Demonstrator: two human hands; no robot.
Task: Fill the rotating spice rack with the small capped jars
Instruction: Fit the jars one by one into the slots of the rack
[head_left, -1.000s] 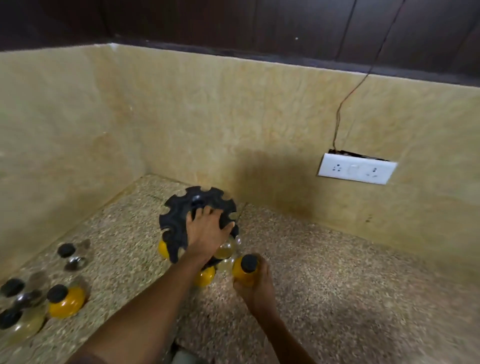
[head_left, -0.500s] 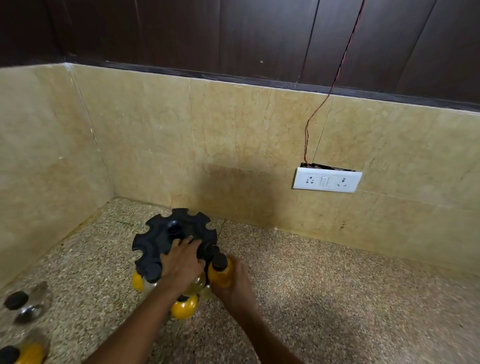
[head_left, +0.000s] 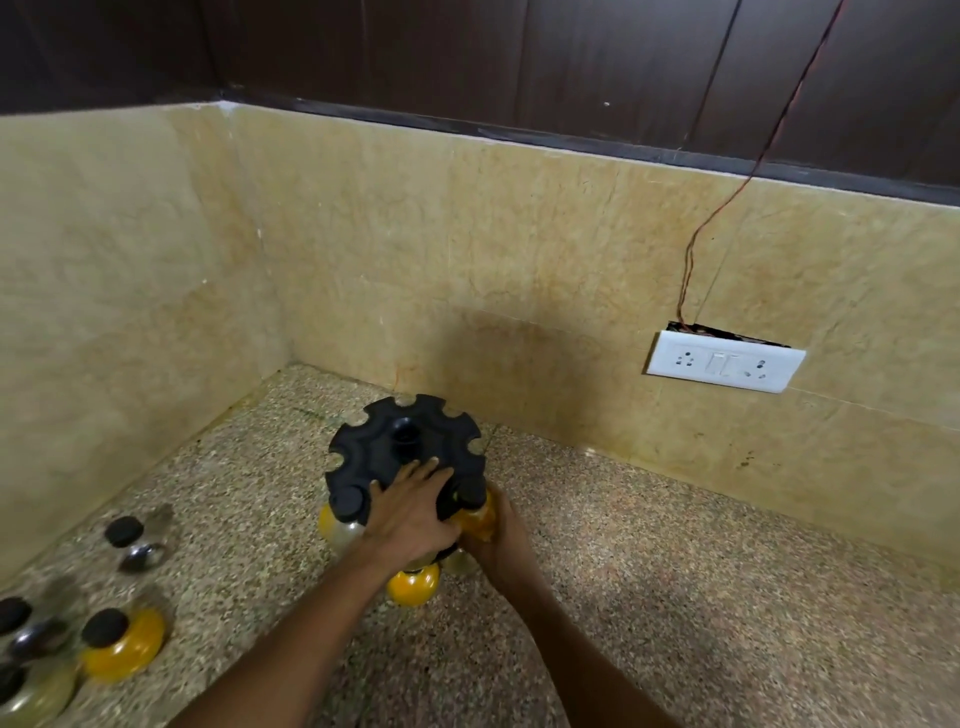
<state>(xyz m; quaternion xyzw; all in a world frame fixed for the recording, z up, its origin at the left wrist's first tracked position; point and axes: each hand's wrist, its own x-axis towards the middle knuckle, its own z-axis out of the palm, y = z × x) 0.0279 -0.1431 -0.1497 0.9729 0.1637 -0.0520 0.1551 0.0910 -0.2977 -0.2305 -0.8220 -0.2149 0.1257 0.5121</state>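
Two hands: left hand (head_left: 413, 514) flat on rack (head_left: 384, 457), right hand (head_left: 501, 540) w/ yellow jar (head_left: 475, 517).

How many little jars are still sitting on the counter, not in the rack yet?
5 that I can make out, all at the left: one clear jar farthest back, a yellow jar nearer, and three by the frame edge. More may be out of view.

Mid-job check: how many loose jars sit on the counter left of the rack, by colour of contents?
Yellow jar: 1
Clear jars with dark contents: 2
Pale yellowish jar: 1
Total: 4 in view; the frame edge may hide more.
Not counted: the orange jar in the right hand.
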